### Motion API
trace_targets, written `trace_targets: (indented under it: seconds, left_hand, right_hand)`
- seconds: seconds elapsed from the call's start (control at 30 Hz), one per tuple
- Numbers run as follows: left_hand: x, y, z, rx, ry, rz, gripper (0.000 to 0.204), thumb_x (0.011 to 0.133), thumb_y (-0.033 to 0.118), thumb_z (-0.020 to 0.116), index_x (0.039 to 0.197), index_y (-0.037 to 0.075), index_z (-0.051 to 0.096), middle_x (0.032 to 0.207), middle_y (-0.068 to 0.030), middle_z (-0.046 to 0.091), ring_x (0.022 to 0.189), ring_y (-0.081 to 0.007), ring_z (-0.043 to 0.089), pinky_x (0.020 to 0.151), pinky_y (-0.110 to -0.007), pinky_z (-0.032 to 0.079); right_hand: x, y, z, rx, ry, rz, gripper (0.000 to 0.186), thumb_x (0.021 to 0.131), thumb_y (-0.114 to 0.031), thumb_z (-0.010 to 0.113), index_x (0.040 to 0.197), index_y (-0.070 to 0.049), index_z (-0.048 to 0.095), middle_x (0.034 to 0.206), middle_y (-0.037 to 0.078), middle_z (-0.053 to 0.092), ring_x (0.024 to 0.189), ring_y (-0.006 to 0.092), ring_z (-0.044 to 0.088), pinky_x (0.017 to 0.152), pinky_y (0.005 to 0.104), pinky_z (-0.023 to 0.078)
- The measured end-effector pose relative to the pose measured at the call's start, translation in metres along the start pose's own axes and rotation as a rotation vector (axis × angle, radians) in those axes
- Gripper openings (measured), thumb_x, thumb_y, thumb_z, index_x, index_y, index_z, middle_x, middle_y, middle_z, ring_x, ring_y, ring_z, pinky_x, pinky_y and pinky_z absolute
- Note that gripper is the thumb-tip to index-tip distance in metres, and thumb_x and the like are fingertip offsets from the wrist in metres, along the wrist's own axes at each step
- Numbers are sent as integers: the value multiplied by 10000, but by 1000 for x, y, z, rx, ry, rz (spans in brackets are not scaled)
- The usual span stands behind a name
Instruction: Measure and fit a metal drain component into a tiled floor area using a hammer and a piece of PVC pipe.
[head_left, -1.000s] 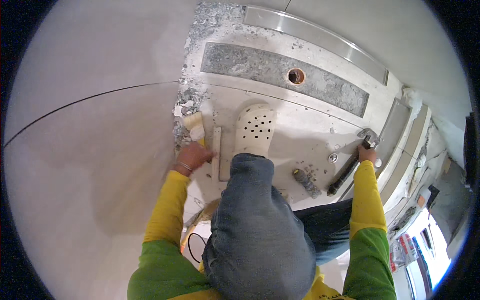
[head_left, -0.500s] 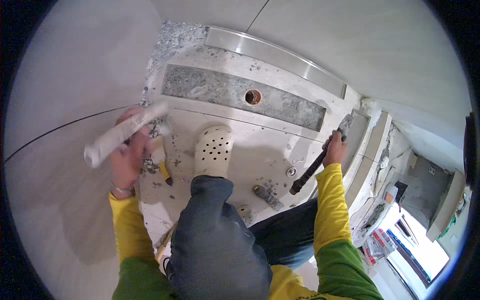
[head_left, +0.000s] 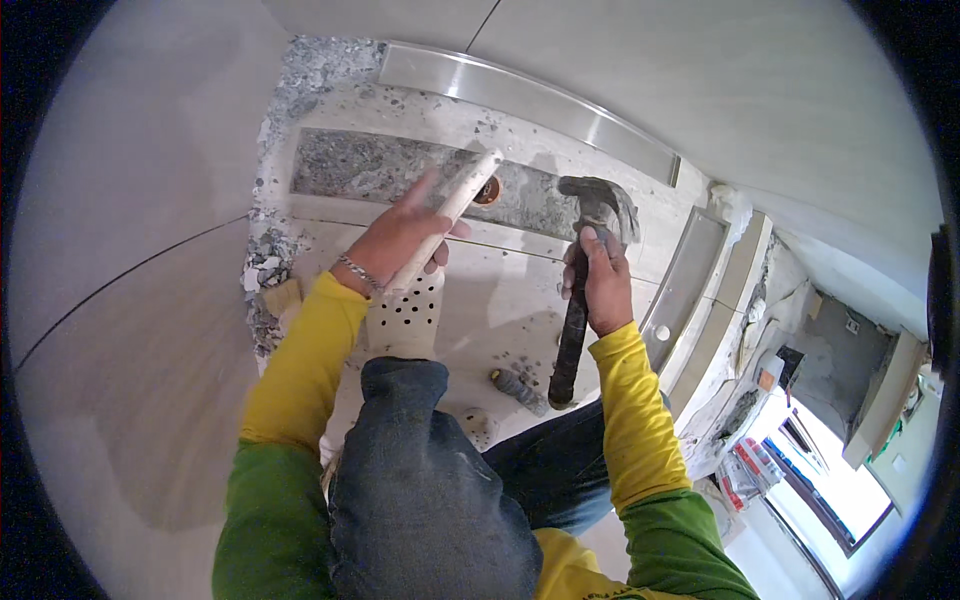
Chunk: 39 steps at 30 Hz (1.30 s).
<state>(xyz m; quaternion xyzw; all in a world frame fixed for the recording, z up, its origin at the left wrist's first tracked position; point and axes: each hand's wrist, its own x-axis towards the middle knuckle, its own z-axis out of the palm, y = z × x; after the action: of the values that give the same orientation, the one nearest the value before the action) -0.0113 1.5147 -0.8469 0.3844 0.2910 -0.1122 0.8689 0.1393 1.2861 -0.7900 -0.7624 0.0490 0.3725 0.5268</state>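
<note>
My left hand [head_left: 405, 240] holds a pale, dusty stick [head_left: 462, 192] slanted above the floor, its fingers partly around it with some extended. My right hand [head_left: 598, 275] grips a black-handled claw hammer [head_left: 600, 202] by the upper handle, head upward. Behind them a gray rough strip [head_left: 345, 165] with a round drain hole [head_left: 488, 188] is set in the floor. My cream perforated clog [head_left: 400, 313] stands below the stick. A brush [head_left: 280, 297] lies at the left, partly hidden by my sleeve, and a dusty yellow-capped cylinder [head_left: 520, 392] lies between my foot and the hammer.
A steel channel [head_left: 520, 100] runs along the back wall. Chipped rubble [head_left: 270, 250] lines the left edge beside a large tiled surface [head_left: 140, 250]. At the right are a gray panel [head_left: 685, 285], broken tiled ledges [head_left: 735, 320], bags [head_left: 750, 470] and a bright window [head_left: 845, 500].
My left hand picked up the pale stick from the floor and brought it rightward. My right hand lifted the hammer and moved it inward toward the stick.
</note>
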Motion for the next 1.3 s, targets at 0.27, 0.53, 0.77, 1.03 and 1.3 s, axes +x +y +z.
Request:
trace_targets:
  seconds: [0.27, 0.53, 0.77, 1.03, 1.3]
  left_hand:
    - [30, -21, 3, 194, 147, -104, 445, 975, 454, 450, 1051, 25, 542, 706, -28, 530, 453, -123, 468, 402, -300, 395]
    - [44, -42, 1, 151, 187, -167, 687, 911, 680, 386, 937, 26, 595, 603, -23, 514, 415, -142, 471, 385, -312, 393]
    - [50, -47, 16, 210, 194, -157, 685, 941, 640, 323, 829, 16, 582, 579, -49, 528, 430, -169, 519, 390, -329, 421]
    - [52, -61, 25, 430, 269, -48, 701, 963, 585, 309, 816, -39, 594, 543, -110, 546, 427, -229, 558, 466, -363, 486]
    - [51, -58, 22, 326, 274, -94, 724, 933, 645, 328, 867, -14, 618, 578, -80, 556, 436, -204, 547, 438, -362, 459]
  right_hand:
    - [13, -12, 19, -259, -111, -7, 528, 971, -551, 411, 975, -33, 517, 640, 49, 519, 428, 118, 482, 380, 265, 405]
    - [16, -33, 47, -354, -161, -64, 571, 962, -564, 425, 830, -15, 508, 636, 55, 521, 425, 120, 486, 374, 269, 390]
    - [20, -41, 52, -469, -106, -96, 522, 955, -472, 505, 799, 24, 544, 666, 171, 604, 548, 250, 592, 537, 372, 467]
    - [14, -59, 72, -543, -135, -538, 589, 962, -519, 474, 706, 5, 563, 506, 69, 493, 461, 160, 515, 456, 304, 404]
    - [22, -69, 71, -691, -175, -536, 333, 945, -244, 511, 1151, 15, 554, 797, 227, 649, 773, 433, 642, 693, 447, 515]
